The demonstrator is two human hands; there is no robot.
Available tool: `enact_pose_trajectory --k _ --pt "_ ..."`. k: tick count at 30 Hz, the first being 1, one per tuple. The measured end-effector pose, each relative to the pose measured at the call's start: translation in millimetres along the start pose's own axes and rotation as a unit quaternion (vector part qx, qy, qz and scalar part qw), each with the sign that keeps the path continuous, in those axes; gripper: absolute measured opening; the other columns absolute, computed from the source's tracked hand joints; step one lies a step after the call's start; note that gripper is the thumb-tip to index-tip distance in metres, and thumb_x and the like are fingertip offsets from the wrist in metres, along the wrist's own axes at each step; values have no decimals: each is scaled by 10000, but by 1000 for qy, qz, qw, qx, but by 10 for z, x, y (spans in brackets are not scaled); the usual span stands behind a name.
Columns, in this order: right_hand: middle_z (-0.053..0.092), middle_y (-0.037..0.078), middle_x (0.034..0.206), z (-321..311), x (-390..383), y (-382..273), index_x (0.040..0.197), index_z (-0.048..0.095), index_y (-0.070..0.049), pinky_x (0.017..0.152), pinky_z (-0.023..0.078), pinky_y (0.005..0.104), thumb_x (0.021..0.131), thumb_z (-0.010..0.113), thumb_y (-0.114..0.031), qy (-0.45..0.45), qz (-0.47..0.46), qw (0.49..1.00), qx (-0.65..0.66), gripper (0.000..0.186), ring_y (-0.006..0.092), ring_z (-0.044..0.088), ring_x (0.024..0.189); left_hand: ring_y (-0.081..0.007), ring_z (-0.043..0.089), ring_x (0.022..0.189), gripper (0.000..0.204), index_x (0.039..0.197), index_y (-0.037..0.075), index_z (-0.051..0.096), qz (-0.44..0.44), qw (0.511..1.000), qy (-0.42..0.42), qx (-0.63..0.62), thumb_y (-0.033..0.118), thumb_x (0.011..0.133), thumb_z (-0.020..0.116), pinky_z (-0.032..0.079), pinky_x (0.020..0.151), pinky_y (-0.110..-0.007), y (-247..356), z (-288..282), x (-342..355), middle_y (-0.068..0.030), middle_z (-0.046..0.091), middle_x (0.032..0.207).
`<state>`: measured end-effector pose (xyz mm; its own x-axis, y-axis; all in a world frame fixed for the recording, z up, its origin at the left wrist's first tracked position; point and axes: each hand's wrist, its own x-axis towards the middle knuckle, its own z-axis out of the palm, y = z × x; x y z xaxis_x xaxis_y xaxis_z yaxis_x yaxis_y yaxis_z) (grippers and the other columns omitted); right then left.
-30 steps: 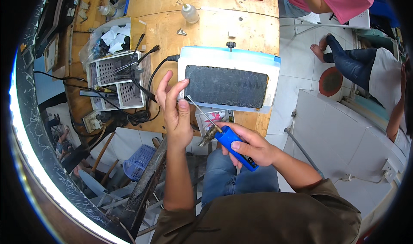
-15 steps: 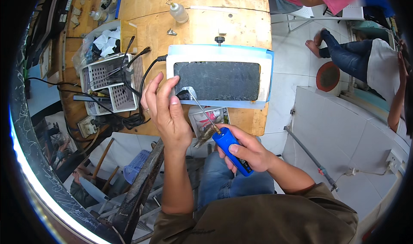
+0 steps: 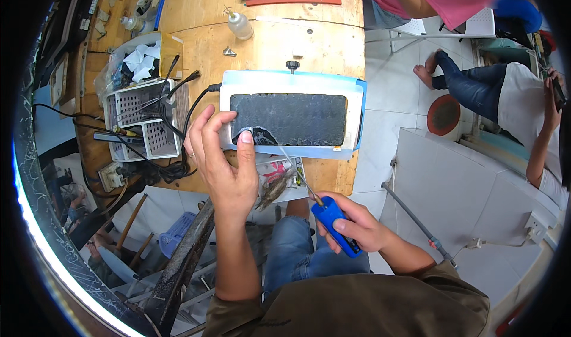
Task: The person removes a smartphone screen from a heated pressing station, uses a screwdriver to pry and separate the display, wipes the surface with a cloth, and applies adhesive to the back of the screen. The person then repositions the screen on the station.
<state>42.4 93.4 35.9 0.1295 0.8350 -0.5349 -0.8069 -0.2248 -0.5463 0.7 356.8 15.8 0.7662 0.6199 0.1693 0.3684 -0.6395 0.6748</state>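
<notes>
A dark, flat panel like a phone screen (image 3: pixel 297 117) lies on a white heating plate (image 3: pixel 352 114). Near its lower left is a glossy black patch with a pale, ragged edge. My left hand (image 3: pixel 229 173) has its fingers spread at the panel's left end, index finger by the upper corner and thumb at the lower edge beside the patch. Closed around a blue handheld tool (image 3: pixel 334 227) is my right hand (image 3: pixel 364 225), thumb on the tool's top side. The tool's thin metal rod points up and left, its tip at the plate's front edge.
Left of the plate, white baskets (image 3: pixel 157 138) hold tools and cables. Behind them is a bin with crumpled paper (image 3: pixel 143 60). A clear bottle (image 3: pixel 239 27) stands farther back. Below the plate is an open container (image 3: pixel 291 176) with a brush. Other people are at the right.
My right hand has drawn the tool back toward me, so its rod has come off the panel's lower-left area. The left thumb now touches near the patch; the view has shifted slightly.
</notes>
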Motion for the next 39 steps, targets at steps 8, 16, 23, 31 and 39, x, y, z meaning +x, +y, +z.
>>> enact_pose_trajectory --k 8,16,23,31,39 --pt "602 118 1075 -103 -361 -96 1600 255 -45 700 526 291 1065 498 -217 8 -18 999 -33 612 139 617 758 -371 484 1270 326 1216 1 561 -7 999 27 -23 119 931 667 319 1106 -493 44 52 -5 -229 542 1345" --pt "567 67 1023 134 182 -231 1617 244 -87 729 500 264 1064 525 -269 -36 -48 997 -45 646 106 570 788 -361 518 1251 325 1172 13 554 -10 997 35 -62 61 895 716 348 1097 -466 59 9 20 -216 586 1323" --pt "579 72 1045 274 338 -261 1614 236 -78 710 504 266 1064 523 -274 -52 -59 996 -43 651 105 580 757 -302 588 1049 253 1121 -11 634 -72 986 120 -92 116 921 722 440 970 -407 146 -178 -170 -167 638 1140" --pt "600 81 1011 439 249 -294 1614 229 -70 676 515 262 1068 525 -253 -122 -25 992 -35 647 107 605 729 -103 482 682 262 897 15 554 -226 807 31 -544 211 1069 584 415 598 -228 544 -363 -244 -43 541 838" --pt "581 98 1066 386 237 -154 1612 220 -57 657 517 252 1076 499 -222 -14 -19 999 31 626 117 601 734 -170 521 788 92 947 7 665 -31 972 106 -208 77 945 725 429 738 -306 460 -179 86 -76 641 877"
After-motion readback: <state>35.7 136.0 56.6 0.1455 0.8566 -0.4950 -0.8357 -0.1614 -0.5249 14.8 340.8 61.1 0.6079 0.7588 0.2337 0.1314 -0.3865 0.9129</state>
